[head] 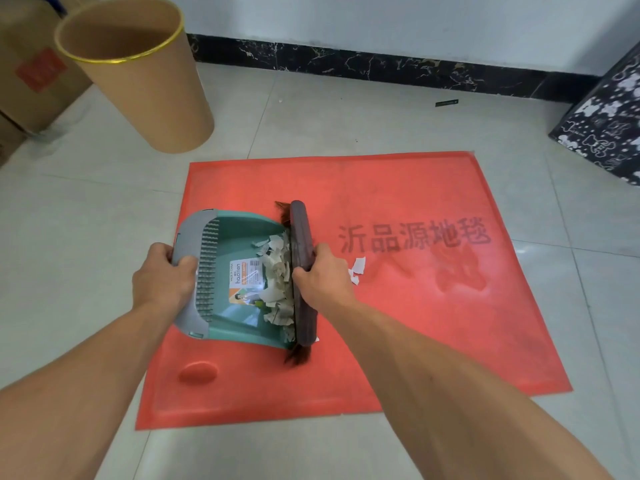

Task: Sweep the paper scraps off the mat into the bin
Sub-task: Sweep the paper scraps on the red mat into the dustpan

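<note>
A red mat [398, 323] lies on the tiled floor. On its left part sits a teal dustpan [242, 237] with a grey back edge, which my left hand [162, 277] grips. My right hand [323, 277] holds a dark brown brush [303, 237] pressed against the pan's mouth. A heap of white paper scraps [277, 271] lies inside the pan against the brush. A few scraps [356, 268] remain on the mat just right of my right hand. The brown cardboard bin [145, 81] with a gold rim stands beyond the mat at the far left.
Cardboard boxes [31, 81] stand behind the bin at the left. A black box with white patterns [606, 126] sits at the far right. A small dark object [446, 103] lies near the black marble skirting. Grey floor tiles surround the mat.
</note>
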Available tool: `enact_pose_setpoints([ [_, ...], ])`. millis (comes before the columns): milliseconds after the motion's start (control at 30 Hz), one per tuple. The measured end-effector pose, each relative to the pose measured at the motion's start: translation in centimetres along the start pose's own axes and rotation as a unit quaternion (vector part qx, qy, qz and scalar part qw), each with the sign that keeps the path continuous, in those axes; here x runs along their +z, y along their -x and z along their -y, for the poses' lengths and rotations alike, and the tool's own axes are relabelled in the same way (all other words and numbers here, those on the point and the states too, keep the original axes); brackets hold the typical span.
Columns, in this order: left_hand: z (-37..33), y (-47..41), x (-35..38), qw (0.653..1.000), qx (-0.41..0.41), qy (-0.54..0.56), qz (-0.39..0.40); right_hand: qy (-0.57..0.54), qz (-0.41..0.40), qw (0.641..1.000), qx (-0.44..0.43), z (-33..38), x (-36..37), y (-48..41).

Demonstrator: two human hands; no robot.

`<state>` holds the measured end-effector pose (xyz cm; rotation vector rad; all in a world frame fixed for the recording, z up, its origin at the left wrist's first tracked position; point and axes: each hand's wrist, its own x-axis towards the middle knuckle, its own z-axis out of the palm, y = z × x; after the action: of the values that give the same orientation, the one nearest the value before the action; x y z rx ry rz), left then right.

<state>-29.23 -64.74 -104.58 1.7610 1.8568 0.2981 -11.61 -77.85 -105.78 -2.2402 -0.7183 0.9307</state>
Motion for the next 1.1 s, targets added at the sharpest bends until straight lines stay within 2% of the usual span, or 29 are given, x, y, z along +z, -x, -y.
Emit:
enact_pose_setpoints([
  [367, 0.3, -0.8, -0.2, 0.997, -0.057, -0.034, 0.039, 0.004, -0.012, 1.0, -0.011, 1.2, -1.7, 0.3],
  [500, 1.0, -0.2, 0.1, 0.995, -0.08, -0.021, 0.055, 0.011, -0.042, 0.999, -0.017, 1.5, -3.8, 0.3],
  [800, 1.7, 1.9, 0.7, 0.971, -0.135, 0.169, 0.104, 0.086, -0.124, 0.989, -0.003, -0.8, -9.1, 0.0],
  [1100, 0.3, 4.1, 1.5, 0.944, -0.124, 0.258, 0.164, 0.101, -0.114, 0.988, 0.013, -3.2, -10.1, 0.3],
])
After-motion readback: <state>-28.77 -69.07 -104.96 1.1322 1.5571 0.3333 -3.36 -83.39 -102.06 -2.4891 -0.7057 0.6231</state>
